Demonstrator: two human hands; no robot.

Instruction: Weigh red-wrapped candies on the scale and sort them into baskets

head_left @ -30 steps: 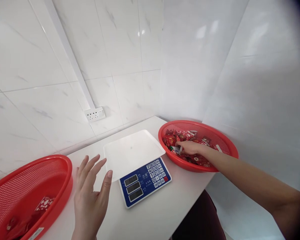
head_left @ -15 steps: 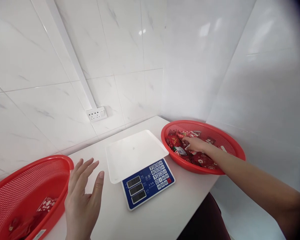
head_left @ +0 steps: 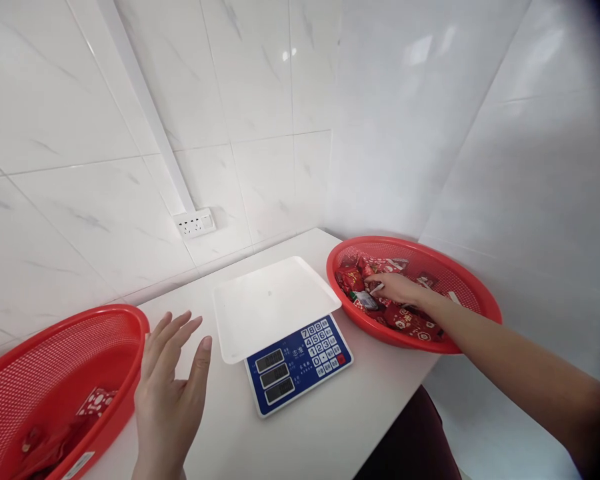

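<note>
My right hand (head_left: 397,288) reaches into the red plastic basket (head_left: 480,300) on the right. Its fingers are bent together on a red packet with a whitish edge, among several shiny red packets (head_left: 413,321); the fingertips are partly hidden. My left hand (head_left: 173,383) is raised over the table with fingers spread and nothing in it. It is just right of a second red basket (head_left: 143,327), where a few red packets (head_left: 97,402) lie low inside. Between the hands stands a scale with a bare white pan (head_left: 275,303) and a blue keypad panel (head_left: 300,373).
The white table (head_left: 330,420) ends in a diagonal edge at the lower right, beside dark cloth (head_left: 415,440). Tiled walls close off the back and the right. A power socket (head_left: 195,224) sits on the wall behind the scale.
The view has shifted slightly, so things sit a little differently in the picture. My right hand stays in the right basket, and my left hand is still open.
</note>
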